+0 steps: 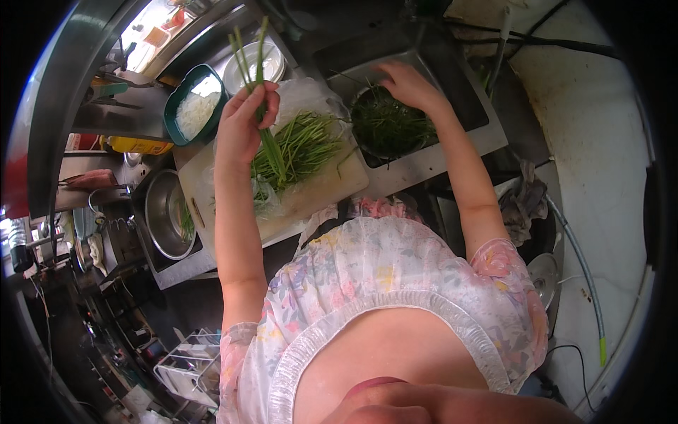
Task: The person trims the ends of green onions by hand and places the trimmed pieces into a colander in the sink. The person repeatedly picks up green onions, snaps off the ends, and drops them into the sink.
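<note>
My left hand pinches a small bunch of green stalks, whose cut-looking ends point up past the fingers. The leafy part hangs over a pile of the same greens on a white cutting board; clear plastic lies around the pile. Over a bowl of green scraps in the sink, my right hand is spread, its fingers slightly blurred; nothing clear shows in its grip.
Left of the board stand a green basin with pale shreds and a steel bowl. Stacked white plates sit behind. The steel sink edge borders the board's right side. A hose runs down the far right.
</note>
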Motion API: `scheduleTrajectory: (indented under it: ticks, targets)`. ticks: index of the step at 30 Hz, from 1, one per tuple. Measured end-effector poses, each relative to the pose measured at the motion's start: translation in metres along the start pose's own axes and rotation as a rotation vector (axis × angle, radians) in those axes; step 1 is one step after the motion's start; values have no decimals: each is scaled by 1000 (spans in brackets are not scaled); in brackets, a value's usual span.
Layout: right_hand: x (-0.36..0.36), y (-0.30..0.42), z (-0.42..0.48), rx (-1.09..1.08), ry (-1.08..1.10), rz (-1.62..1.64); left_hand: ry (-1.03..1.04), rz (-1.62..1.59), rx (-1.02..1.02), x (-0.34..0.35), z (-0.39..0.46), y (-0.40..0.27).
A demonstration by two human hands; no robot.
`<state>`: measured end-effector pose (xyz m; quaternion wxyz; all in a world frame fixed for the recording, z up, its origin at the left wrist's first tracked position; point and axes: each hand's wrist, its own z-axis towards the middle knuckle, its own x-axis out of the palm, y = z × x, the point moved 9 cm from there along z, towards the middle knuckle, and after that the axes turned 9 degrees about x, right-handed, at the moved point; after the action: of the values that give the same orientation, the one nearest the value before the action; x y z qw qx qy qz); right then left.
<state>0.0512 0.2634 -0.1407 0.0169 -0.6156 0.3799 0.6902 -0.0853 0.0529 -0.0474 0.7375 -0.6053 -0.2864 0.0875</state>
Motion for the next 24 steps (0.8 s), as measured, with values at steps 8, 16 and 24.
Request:
scheduleTrajectory:
  ticks: [8,16,24]
  targets:
    - [-101,145,-32,-563,-477,410,187,271,-94,41,-8,19]
    - [-104,113,-12,-345,-536,699,123,186,-96,23,-10,15]
    - [-43,82,2,-141,-169,615,111,-640,36,-2,4,-13]
